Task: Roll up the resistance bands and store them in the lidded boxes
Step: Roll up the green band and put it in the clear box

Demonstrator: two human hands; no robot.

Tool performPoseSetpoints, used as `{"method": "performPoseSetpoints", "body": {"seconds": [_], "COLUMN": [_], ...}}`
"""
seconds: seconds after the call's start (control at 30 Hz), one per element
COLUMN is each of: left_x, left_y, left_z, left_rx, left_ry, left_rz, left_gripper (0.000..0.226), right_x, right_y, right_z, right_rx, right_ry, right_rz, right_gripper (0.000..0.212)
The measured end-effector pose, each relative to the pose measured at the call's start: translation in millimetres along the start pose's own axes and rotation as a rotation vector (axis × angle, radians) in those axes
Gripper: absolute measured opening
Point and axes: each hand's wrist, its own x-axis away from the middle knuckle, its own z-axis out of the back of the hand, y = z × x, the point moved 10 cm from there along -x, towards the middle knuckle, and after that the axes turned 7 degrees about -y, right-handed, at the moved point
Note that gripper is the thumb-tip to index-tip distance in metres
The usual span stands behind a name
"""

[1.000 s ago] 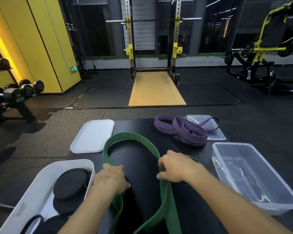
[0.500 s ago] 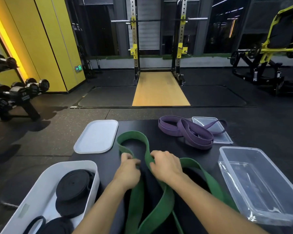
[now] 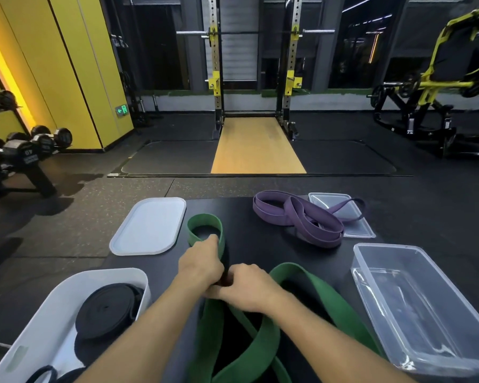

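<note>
Since a second ago you are drawing both hands together, shrinking the green band's (image 3: pixel 205 225) far loop to a small ring just beyond your fingers. Your left hand (image 3: pixel 201 265) and right hand (image 3: pixel 246 288) are touching, fingers closing narrowly on the band's two runs, probably pinching them flat to start the roll. Behind your wrists its slack is trailing over the worktop (image 3: pixel 241 244), between the white box (image 3: pixel 39 313) and clear box (image 3: pixel 426 308).
</note>
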Motion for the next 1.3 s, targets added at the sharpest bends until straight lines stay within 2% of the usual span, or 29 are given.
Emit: {"method": "performPoseSetpoints", "body": {"seconds": [0.07,0.13,0.3,0.57,0.67,0.8,0.87,0.9,1.0,1.03,1.1,1.17,1.23,1.3], "left_x": [-5.3,-11.9,-42.5,-84.8,-94.2,-95.7,-91.8,-89.3,-72.7,-68.2,-63.0,-63.6,-69.7,-80.6], "left_y": [9.4,20.1,23.0,8.9,-3.2,-17.6,-21.4,-23.6,-28.2,-30.5,-39.8,-48.9,-55.9,-60.5], "left_z": [10.1,25.3,49.4,41.8,34.9,24.9,17.9,10.9,-13.9,-18.4,-21.3,-22.7,-29.4,-34.8], "left_rx": [-0.033,-0.040,-0.118,0.019,0.037,0.105,0.174,0.213,0.279,0.260,0.195,0.193,0.179,0.132], "left_ry": [0.050,0.123,0.186,0.229,0.211,0.208,0.168,0.113,-0.083,-0.105,-0.098,-0.120,-0.183,-0.151], "left_rz": [-0.037,-0.073,-0.075,-0.089,-0.053,-0.040,-0.041,-0.031,0.018,0.038,0.093,0.134,0.135,0.095], "left_gripper": [0.049,0.044,0.028,0.039,0.027,0.024,0.035,0.048,0.097,0.105,0.100,0.083,0.064,0.053], "right_x": [3.1,4.1,-1.7,0.9,3.2,-13.0,-18.0,-19.3,-23.6,-24.6,-26.0,-27.2,-27.4,-23.7], "right_y": [-9.3,-17.8,-24.0,-0.9,4.2,-1.9,-5.1,-8.1,-19.2,-25.0,-34.1,-32.4,-19.5,-3.4], "right_z": [-6.4,-11.8,-1.6,5.8,13.8,30.7,32.8,33.6,47.4,51.6,51.6,43.9,34.6,22.9], "right_rx": [0.255,0.328,0.323,0.348,0.314,0.383,0.423,0.438,0.478,0.487,0.497,0.480,0.407,0.376], "right_ry": [-0.017,-0.041,-0.060,-0.252,-0.296,-0.154,-0.102,-0.075,0.101,0.169,0.248,0.251,0.156,-0.025], "right_rz": [-0.098,-0.142,-0.176,-0.283,-0.289,-0.222,-0.193,-0.170,-0.103,-0.075,-0.027,-0.023,-0.099,-0.211], "right_gripper": [0.092,0.098,0.059,0.062,0.046,0.018,0.017,0.011,0.029,0.029,0.022,0.021,0.046,0.074]}}
